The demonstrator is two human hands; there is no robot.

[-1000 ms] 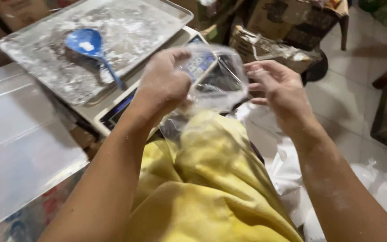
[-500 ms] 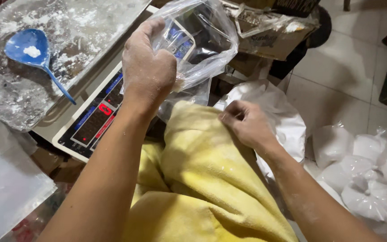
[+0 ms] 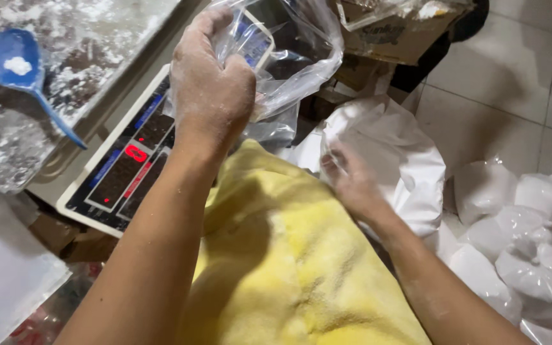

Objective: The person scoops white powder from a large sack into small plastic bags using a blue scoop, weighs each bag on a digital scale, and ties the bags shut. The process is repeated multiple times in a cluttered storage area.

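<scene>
Since a moment ago the right hand (image 3: 351,182) has left the clear plastic bag (image 3: 289,61) and dropped to the big white sack (image 3: 397,160) on the right; it is blurred, fingers loosely curled at the sack's mouth, and I cannot tell whether it grips anything. The left hand (image 3: 212,83), dusted with flour, keeps the bag pinched in a closed fist, held up over the far end of the digital scale (image 3: 122,166). The blue scoop (image 3: 14,64) lies on the floured tray (image 3: 97,38) at far left, well apart from both hands. A yellow towel (image 3: 289,268) covers the lap between the arms. On the right, filled tied bags (image 3: 531,230) crowd the tiled floor (image 3: 499,76) just beside the sack, and a cardboard box (image 3: 391,38) stands beyond it, so bare tile shows only farther off.
</scene>
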